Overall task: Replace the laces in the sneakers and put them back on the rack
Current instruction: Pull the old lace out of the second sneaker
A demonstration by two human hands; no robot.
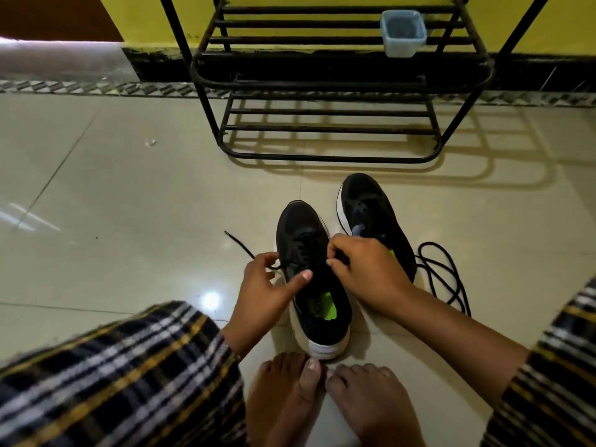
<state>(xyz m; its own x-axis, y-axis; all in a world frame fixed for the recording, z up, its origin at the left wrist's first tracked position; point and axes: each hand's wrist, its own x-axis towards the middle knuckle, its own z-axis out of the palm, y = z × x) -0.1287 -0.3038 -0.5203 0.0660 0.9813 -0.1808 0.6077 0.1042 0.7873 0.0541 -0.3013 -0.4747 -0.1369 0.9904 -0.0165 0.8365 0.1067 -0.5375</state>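
Sneaker in hand (314,285): black upper, white sole, green insole; stands on the floor directly under both hands, heel toward the person's bare feet.
Lace in work (240,245): thin black cord, one free end trailing away past the left hand, the rest running into the upper eyelets.
Left hand (269,293): fingers curled, pinching the lace just outside the shoe's left edge; thumb stretched across toward the tongue.
Right hand (364,272): fingers curled at the eyelets on the opposite side; appears to pinch the lace there, though the cord itself is hard to make out against the black upper.
Second sneaker (374,221): just beyond the right hand, partly hidden behind it; lacing state unclear.
Spare lace (446,275): loose loops on the floor, outboard of the right wrist.
Rack (335,79): black metal, well ahead of both hands; small plastic tub (403,33) on an upper tier.
Handling, lace: judged soft, limp, light; the stiff tip is the best point to grip for threading.
Handling, sneaker: judged light, flexible upper, firm sole; best lifted by heel collar or sole edge.
Stage: judged mid-lacing of first shoe; racking not yet done.
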